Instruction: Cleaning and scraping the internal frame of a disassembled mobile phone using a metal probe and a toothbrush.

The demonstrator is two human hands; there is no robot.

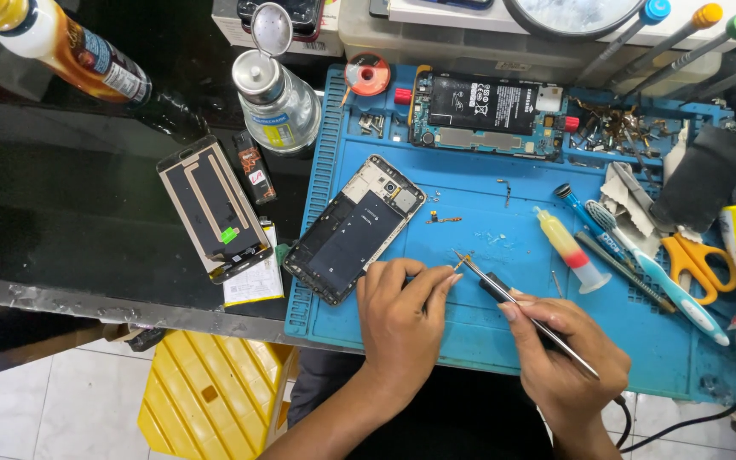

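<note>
Blue mat (pixel 487 328) near edge bare around hands. Left hand (pixel 402 319) curled, fingertips pinching small orange part (pixel 462 261). Right hand (pixel 564 358) closed on tweezers (pixel 526 315), tip touching part. Open phone frame (pixel 353 228) just left, beyond the part; circuit board (pixel 483 112) at mat's far edge.

A: What colour is the work mat (pixel 504 217)?
B: Blue, on a black table (pixel 61 213). The open phone frame (pixel 353 228) on it is black inside with a pale gold rim.
A: And the scissors (pixel 698 260) at the right?
B: Orange handles. Left of them lies a light blue and white toothbrush (pixel 658 273).
A: The syringe (pixel 569 249)?
B: Yellow fading to pink, clear at the near end.
A: Below the table?
B: A yellow stool (pixel 210 396) on white floor tiles (pixel 36 409).
</note>
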